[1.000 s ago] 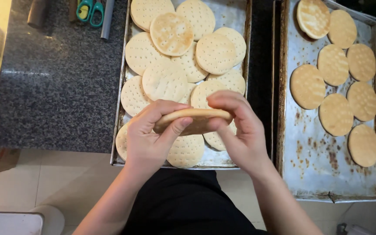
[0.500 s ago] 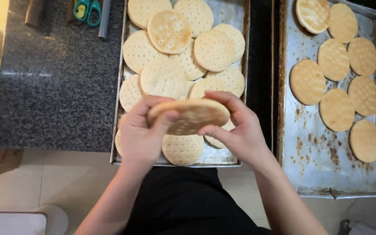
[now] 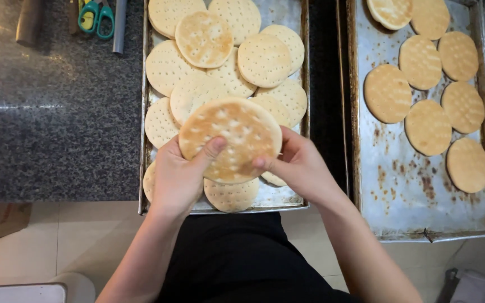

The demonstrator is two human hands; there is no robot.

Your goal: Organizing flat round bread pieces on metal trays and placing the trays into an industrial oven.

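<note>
Both hands hold one round flatbread [image 3: 232,134], pale with toasted brown patches and small holes, tilted so its face turns toward the camera. My left hand [image 3: 178,177] grips its left edge with the thumb on top. My right hand [image 3: 298,165] grips the lower right edge. The flatbread hovers over the near end of a metal baking tray [image 3: 304,67] piled with several overlapping pale flatbreads [image 3: 265,59].
A second worn metal tray [image 3: 399,185] at the right carries several browner flatbreads [image 3: 387,92] in a loose layer. A dark speckled stone counter [image 3: 57,112] lies left, with green-handled scissors [image 3: 96,17] at its far edge. Pale floor tiles show below.
The flatbread was held nearly edge-on between both hands; it has been turned up so its flat toasted face is now toward the camera. The hands stayed over the left tray.
</note>
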